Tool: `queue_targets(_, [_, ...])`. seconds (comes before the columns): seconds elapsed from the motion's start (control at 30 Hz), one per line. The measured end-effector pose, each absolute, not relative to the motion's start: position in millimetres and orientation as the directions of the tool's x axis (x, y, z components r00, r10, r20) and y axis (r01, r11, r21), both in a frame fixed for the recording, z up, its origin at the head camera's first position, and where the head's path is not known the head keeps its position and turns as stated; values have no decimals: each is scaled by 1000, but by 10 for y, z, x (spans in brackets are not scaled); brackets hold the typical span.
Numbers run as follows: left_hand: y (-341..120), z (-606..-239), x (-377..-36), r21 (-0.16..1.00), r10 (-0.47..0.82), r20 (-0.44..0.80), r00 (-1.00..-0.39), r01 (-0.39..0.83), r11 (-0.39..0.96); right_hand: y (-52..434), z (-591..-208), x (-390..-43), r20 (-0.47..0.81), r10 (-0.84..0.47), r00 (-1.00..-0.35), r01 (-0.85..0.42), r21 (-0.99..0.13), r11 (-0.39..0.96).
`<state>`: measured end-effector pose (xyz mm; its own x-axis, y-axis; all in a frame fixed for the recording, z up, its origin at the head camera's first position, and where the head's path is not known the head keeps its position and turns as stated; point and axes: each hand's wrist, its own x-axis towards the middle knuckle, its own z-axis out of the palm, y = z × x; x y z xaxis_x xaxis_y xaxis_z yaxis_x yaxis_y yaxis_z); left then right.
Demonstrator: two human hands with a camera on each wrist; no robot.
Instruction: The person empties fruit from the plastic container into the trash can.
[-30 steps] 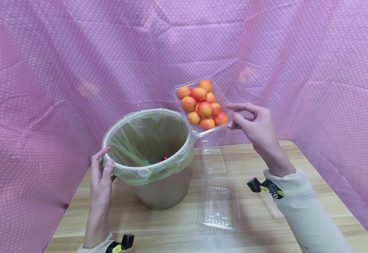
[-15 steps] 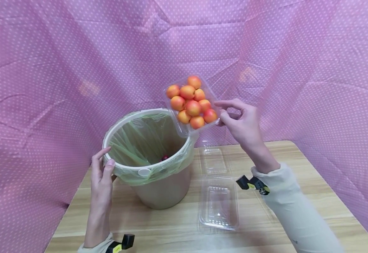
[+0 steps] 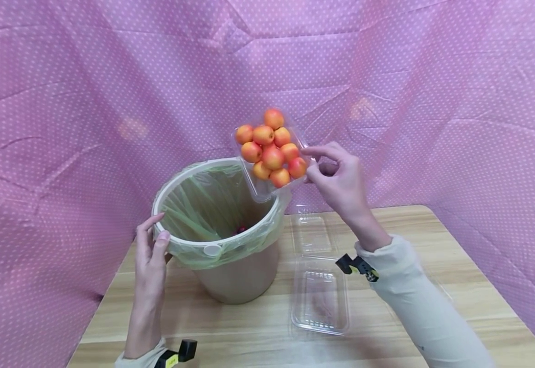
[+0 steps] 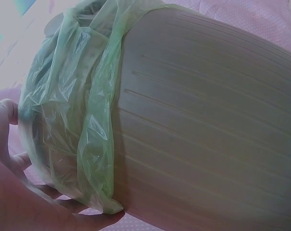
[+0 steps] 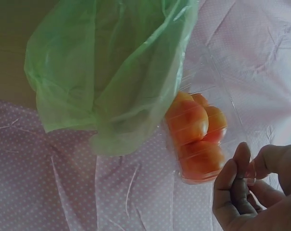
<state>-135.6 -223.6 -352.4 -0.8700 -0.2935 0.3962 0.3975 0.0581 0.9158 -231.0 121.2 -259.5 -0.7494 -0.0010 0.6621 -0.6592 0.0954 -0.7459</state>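
My right hand [image 3: 338, 176] pinches the near right edge of a clear plastic tray [image 3: 260, 193] filled with several round orange-red fruits [image 3: 272, 156] that look like apricots. The tray is tilted, its lower left corner overlapping the bin's back right rim in the head view. In the right wrist view, the fruits [image 5: 188, 118] show through the tray wall behind the bag. A beige bin [image 3: 241, 278] stands upright with a green plastic bag [image 3: 193, 204] lining it and folded over the rim. My left hand [image 3: 151, 260] holds the rim's left side, thumb and fingers around the edge.
Clear plastic containers [image 3: 320, 301] lie on the wooden table [image 3: 230, 337] to the right of the bin. Something dark red [image 3: 241, 230] shows inside the bin. Pink dotted cloth [image 3: 267, 61] hangs behind and at both sides.
My right hand has moved left with the tray of fruit, bringing it further over the bin's back right rim and tilting it more. The left hand stays on the rim.
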Motion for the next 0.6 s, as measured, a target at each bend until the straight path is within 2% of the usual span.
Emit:
queue_targets(0.2, [-2237,-3527,-1361,915,-303,397,-866,399,58,1141,-2608,-2317,700,-10,-714,-693,-705,152])
queue_targets(0.6, [-2249,-3522,-1367,918,-309,391,-867,392,64,1039,-2671,-2334,800,-18,-599,-774,-573,270])
